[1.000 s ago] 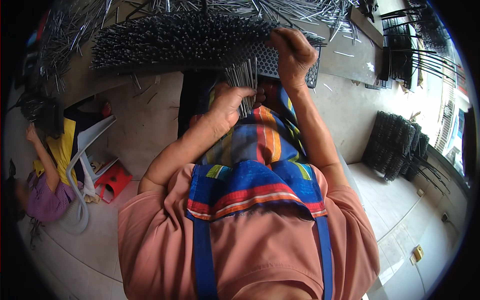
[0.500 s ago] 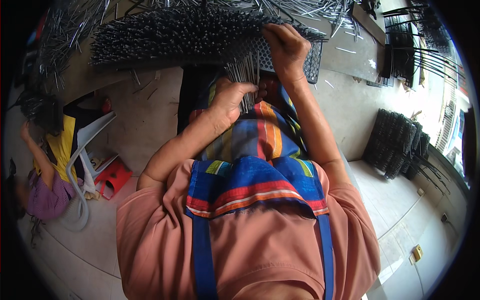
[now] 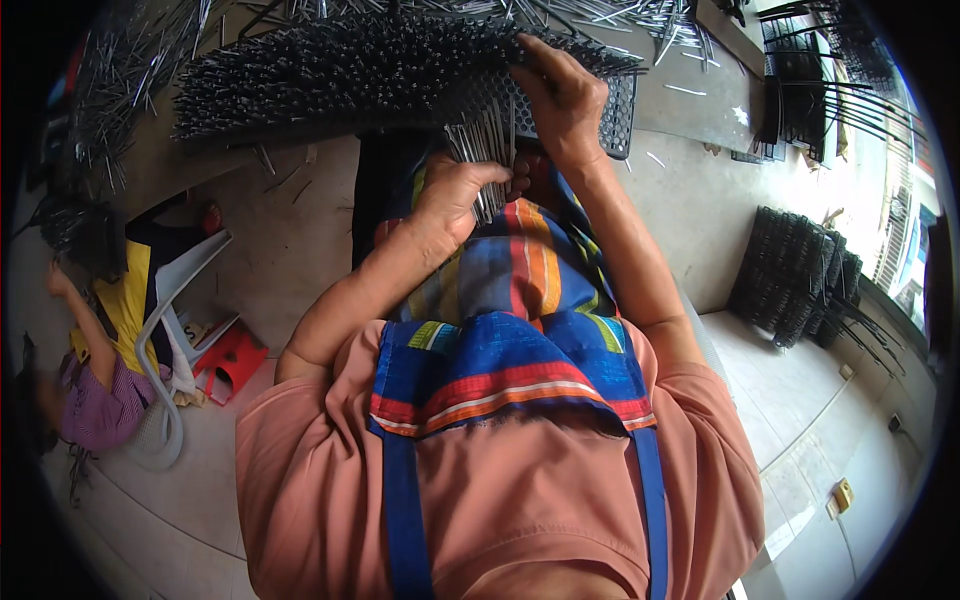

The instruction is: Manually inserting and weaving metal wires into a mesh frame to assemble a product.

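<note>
Barely shifting since a second ago: right hand (image 3: 565, 95) staying up at the perforated black plate (image 3: 615, 100), left hand (image 3: 455, 195) holding the same spot just below it. Gripping a bundle of thin metal rods (image 3: 485, 150) in the left fingers, closed tight round them. Pinching at the plate's edge with the right fingers, curled onto what looks like a single rod, though hard telling for sure. Looking well along: most of the plate (image 3: 350, 65) already bristling with upright rods, only the right end showing bare holes. Plenty of loose rods (image 3: 600, 15) lying on the bench (image 3: 700, 95) behind. Someone else sitting off left on the floor (image 3: 290, 250).
</note>
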A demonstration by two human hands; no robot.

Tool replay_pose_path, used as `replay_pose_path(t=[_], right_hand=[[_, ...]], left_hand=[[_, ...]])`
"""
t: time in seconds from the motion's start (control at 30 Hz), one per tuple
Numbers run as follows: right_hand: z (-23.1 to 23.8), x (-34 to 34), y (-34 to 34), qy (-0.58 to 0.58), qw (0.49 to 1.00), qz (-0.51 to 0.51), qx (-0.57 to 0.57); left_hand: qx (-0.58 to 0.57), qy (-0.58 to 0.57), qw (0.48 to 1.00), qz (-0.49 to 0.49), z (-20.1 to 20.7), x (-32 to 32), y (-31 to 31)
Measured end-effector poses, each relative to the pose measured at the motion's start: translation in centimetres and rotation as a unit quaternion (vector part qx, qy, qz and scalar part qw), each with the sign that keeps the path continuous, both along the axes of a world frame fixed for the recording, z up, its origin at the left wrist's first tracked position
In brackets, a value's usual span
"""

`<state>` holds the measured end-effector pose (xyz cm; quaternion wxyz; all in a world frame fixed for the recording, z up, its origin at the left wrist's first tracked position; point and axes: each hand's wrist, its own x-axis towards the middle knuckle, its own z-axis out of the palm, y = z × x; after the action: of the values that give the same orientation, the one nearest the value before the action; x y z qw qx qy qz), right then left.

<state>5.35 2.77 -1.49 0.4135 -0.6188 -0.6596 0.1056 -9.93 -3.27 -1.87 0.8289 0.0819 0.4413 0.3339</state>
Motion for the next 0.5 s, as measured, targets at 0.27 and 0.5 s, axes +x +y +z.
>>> replay_pose_path(t=[0.27, 0.5], right_hand=[[1.6, 2.3, -2.8, 0.346, 0.845, 0.06, -0.404], [1.2, 3.0, -3.3, 0.489, 0.788, 0.017, -0.374]], left_hand=[[0.04, 0.028, 0.998, -0.049, 1.0, 0.6, -0.3], [0.031, 0.021, 0.999, -0.027, 1.2, 1.1, -0.3]])
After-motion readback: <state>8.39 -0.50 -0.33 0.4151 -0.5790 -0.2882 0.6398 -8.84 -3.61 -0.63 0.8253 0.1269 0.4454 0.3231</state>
